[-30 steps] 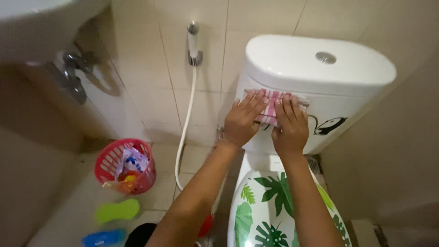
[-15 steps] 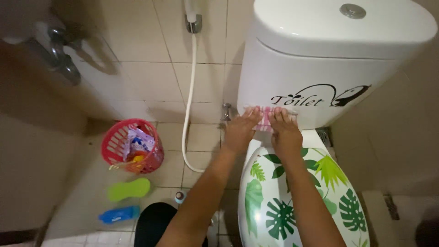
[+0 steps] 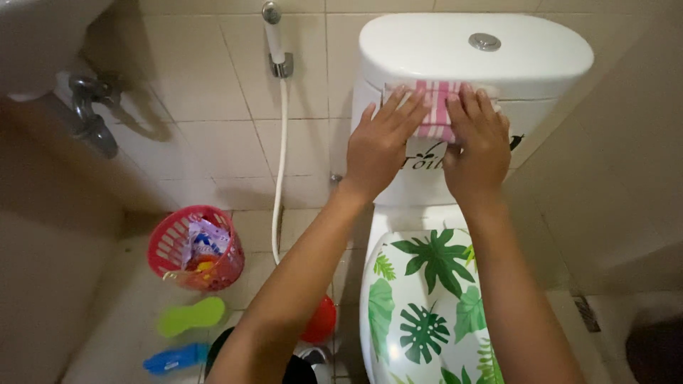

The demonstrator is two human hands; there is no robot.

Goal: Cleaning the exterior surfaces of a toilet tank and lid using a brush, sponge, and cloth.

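Both my hands press a pink and white striped cloth point(image 3: 435, 114) flat against the front of a white toilet tank point(image 3: 420, 185), just under the tank lid point(image 3: 427, 50). My left hand point(image 3: 380, 146) lies on the cloth's left part with fingers spread. My right hand point(image 3: 478, 146) covers its right part. A dark sticker on the tank is mostly hidden behind my hands. Below them is the closed toilet seat lid point(image 3: 427, 306), white with green leaf prints.
A bidet sprayer point(image 3: 274, 39) hangs on the tiled wall, its white hose point(image 3: 279, 178) running down. A red basket point(image 3: 193, 249) with wrappers, a green sponge point(image 3: 191, 316), a blue item point(image 3: 174, 358) and a red object point(image 3: 320, 321) lie on the floor. A sink point(image 3: 43, 35) is upper left.
Both hands have slid the cloth up the tank front, from its bottom edge to just beneath the lid. The camera view has tilted with them.
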